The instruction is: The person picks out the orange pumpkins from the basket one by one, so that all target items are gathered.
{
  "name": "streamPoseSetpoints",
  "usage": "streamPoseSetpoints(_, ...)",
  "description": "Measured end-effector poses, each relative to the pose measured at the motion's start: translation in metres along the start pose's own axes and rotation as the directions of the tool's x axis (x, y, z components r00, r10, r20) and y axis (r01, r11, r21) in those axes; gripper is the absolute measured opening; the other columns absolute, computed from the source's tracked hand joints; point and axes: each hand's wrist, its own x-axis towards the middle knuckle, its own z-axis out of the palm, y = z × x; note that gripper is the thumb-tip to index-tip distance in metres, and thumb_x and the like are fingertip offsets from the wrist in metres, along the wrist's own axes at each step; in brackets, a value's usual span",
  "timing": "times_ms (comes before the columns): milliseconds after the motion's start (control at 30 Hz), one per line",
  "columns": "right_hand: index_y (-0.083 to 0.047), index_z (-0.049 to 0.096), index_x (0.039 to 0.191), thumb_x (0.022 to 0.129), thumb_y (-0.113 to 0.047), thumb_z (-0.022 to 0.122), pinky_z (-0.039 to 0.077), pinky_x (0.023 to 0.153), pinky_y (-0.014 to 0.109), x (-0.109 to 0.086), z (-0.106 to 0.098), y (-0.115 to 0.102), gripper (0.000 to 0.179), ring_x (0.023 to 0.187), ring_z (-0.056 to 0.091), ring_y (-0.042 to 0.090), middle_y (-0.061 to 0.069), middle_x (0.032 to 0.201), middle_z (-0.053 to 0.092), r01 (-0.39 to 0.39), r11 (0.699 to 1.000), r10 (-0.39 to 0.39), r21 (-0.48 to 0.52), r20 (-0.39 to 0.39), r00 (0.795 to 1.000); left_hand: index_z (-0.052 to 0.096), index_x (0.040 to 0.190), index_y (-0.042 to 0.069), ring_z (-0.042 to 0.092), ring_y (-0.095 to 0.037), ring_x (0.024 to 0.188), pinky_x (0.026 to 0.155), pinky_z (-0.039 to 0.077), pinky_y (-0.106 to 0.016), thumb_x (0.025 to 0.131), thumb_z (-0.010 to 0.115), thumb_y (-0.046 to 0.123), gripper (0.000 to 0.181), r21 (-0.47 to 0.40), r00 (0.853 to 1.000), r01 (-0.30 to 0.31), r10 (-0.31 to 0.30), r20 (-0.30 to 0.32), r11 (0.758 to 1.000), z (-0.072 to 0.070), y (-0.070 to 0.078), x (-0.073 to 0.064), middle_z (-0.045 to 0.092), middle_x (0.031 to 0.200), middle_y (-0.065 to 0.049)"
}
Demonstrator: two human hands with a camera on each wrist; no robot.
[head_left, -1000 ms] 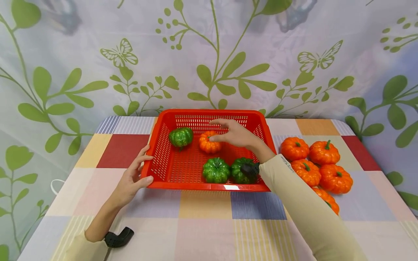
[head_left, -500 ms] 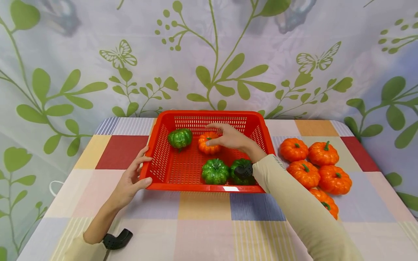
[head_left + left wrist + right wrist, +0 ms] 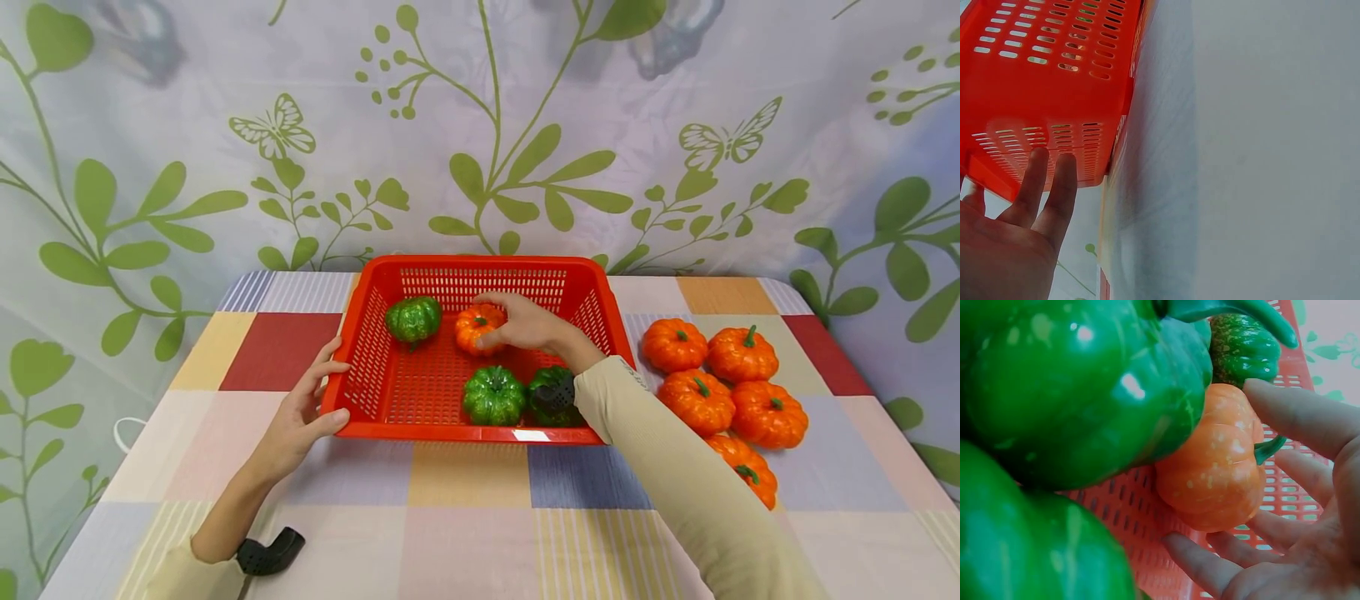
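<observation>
A red plastic basket (image 3: 442,430) holds three green pumpkins and one small orange pumpkin (image 3: 469,327). My right hand (image 3: 528,323) reaches in from the right, its thumb and fingers spread around the orange one. In the right wrist view the thumb (image 3: 1291,409) is at its upper side and the other fingers extend below, with its green stem between. One green pumpkin (image 3: 414,319) lies back left; another green pumpkin (image 3: 494,397) sits near the front wall, beside a third, partly hidden by the right wrist camera. My left hand (image 3: 296,423) rests against the basket's left side, fingers extended.
Several orange pumpkins (image 3: 697,400) are grouped on the checkered tablecloth (image 3: 472,542) right of the basket. A leaf-patterned curtain (image 3: 375,150) hangs behind the table. A black wrist camera (image 3: 270,552) is on the left forearm, and a white cable loop shows at far left.
My right hand has come slightly lower and closer around the small orange pumpkin, which stays in its place. The left hand keeps its position at the basket.
</observation>
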Motion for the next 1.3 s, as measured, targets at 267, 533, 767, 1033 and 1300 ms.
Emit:
streamPoseSetpoints(267,-0.004,0.040,0.149,0.079,0.002,0.075,0.032,0.111,0.042,0.004,0.004,0.005,0.078,0.130,0.043,0.028,0.015,0.145,0.047,-0.015,0.998,0.014,-0.059,-0.001,1.000,0.038,0.140,0.000,0.031,-0.025,0.134,0.085,0.055,-0.033,0.091,0.053,-0.006,0.052,-0.016,1.000,-0.009,0.010,0.009,1.000,0.000,0.000,-0.001,0.008,0.164,-0.003)
streamPoseSetpoints(533,-0.003,0.041,0.147,0.084,-0.004,0.076,0.033,0.111,0.044,0.003,0.005,0.004,0.072,0.131,0.044,0.031,0.016,0.141,0.050,-0.005,0.987,0.002,-0.161,-0.016,1.000,0.038,0.140,-0.001,0.031,-0.025,0.134,0.085,0.055,-0.032,0.090,0.053,-0.007,0.053,-0.013,1.000,-0.008,0.008,0.003,1.000,-0.001,0.000,-0.002,0.008,0.164,-0.003)
streamPoseSetpoints(767,0.000,0.034,0.150,0.082,-0.006,0.077,0.031,0.112,0.045,-0.001,0.003,0.001,0.080,0.133,0.040,0.032,0.019,0.145,0.044,0.021,0.985,-0.023,-0.169,-0.009,1.000,0.039,0.140,0.000,0.030,-0.024,0.135,0.085,0.055,-0.032,0.091,0.054,-0.006,0.052,-0.020,1.000,-0.013,0.013,0.004,1.000,0.000,0.001,-0.001,0.008,0.164,-0.003)
streamPoseSetpoints(1033,-0.001,0.042,0.147,0.080,-0.019,0.078,0.039,0.103,0.045,-0.002,0.001,-0.001,0.078,0.122,0.042,0.033,0.020,0.131,0.051,0.011,0.967,-0.032,-0.254,-0.078,0.996,0.039,0.140,-0.001,0.035,-0.026,0.131,0.084,0.056,-0.033,0.091,0.054,-0.006,0.052,-0.022,1.000,-0.008,0.008,0.008,1.000,0.001,0.001,0.001,0.009,0.164,-0.003)
streamPoseSetpoints(1300,-0.001,0.043,0.146,0.081,-0.020,0.076,0.044,0.098,0.040,-0.001,0.003,-0.012,0.076,0.114,0.049,0.027,0.015,0.133,0.052,0.035,0.984,-0.061,-0.175,-0.147,0.987,0.038,0.141,-0.001,0.033,-0.030,0.132,0.084,0.056,-0.033,0.091,0.054,-0.005,0.053,-0.036,1.000,-0.012,0.012,0.001,0.999,0.000,-0.001,0.001,0.009,0.164,-0.003)
